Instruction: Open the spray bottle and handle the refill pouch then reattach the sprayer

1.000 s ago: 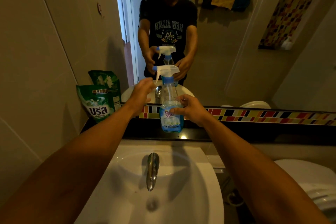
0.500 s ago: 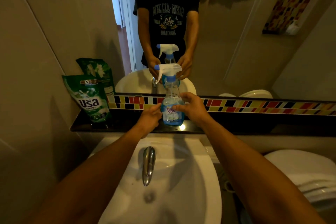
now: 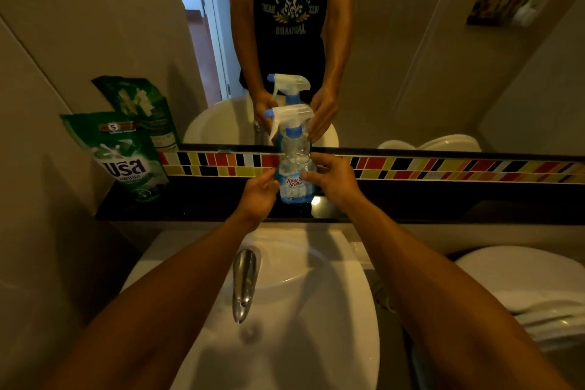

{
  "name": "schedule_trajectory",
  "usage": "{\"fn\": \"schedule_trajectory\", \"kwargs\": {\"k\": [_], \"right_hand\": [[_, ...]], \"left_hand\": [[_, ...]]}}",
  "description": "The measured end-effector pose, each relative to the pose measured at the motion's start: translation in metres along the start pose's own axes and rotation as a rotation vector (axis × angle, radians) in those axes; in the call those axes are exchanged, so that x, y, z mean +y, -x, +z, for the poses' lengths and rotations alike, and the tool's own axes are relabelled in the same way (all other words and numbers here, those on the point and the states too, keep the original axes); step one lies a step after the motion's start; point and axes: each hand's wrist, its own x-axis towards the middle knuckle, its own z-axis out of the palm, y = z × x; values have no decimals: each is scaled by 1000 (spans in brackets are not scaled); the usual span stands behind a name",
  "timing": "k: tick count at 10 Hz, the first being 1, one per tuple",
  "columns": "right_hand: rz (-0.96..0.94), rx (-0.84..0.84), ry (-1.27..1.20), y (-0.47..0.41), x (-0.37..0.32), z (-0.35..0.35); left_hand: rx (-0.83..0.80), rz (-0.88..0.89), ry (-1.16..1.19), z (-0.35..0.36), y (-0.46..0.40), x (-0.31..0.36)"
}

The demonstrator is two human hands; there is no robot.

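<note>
Bottom of frame: white sink w/ chrome tap at centre. Just beyond, mid-frame, both hands on the spray bottle, upright on the dark shelf. Left hand fingers curled vs its left side, right hand fingers wrapped round its right side. Sprayer on top. Green refill pouch leans on wall, centre-left, well apart. Mirror behind.
</note>
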Motion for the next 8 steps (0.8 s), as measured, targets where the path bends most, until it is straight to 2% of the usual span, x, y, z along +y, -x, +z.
{"fn": "schedule_trajectory", "kwargs": {"k": [6, 7, 8], "right_hand": [[-41, 32, 8, 3, 15, -6], [-18, 35, -3, 6, 15, -7], [-26, 88, 5, 16, 15, -11]], "left_hand": [[56, 14, 3, 14, -12, -9], [72, 13, -33, 13, -10, -7], [101, 42, -176, -1, -3, -3]]}}
